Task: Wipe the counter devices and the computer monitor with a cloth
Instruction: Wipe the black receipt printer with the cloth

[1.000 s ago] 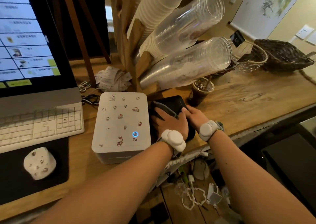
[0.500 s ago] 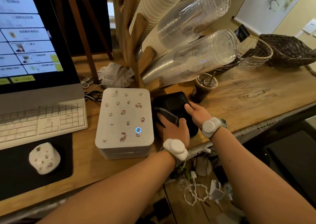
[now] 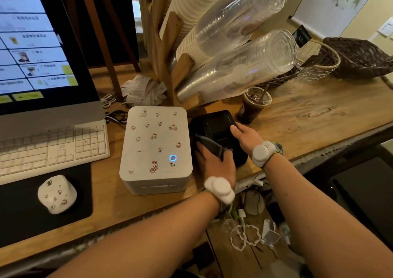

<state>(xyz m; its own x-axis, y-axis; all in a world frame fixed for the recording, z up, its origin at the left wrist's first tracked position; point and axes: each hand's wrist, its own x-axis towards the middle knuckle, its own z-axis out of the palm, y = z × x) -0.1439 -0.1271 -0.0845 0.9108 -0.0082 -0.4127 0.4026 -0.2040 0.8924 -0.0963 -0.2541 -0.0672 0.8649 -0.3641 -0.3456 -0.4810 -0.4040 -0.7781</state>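
A small black printer (image 3: pixel 217 124) sits on the wooden counter (image 3: pixel 308 116), right of a white sticker-covered printer (image 3: pixel 156 148). My left hand (image 3: pixel 214 163) presses a dark grey cloth (image 3: pixel 209 145) against the black printer's near left side. Resting on that printer's right edge, my right hand (image 3: pixel 247 138) steadies it with fingers flat. The computer monitor (image 3: pixel 36 48) stands at the far left with its screen lit, and a white keyboard (image 3: pixel 53 148) lies below it.
A white mouse (image 3: pixel 56 193) lies on a black pad. Stacks of clear and paper cups (image 3: pixel 234 44) lean in a wooden rack behind the printers. An iced drink cup (image 3: pixel 254 104), crumpled receipts (image 3: pixel 142 90) and woven baskets (image 3: pixel 357 56) sit behind. Cables hang below the counter edge.
My left hand and the cloth have slid toward me down the black printer's near left side. My right hand stays on its right edge. The camera has shifted slightly.
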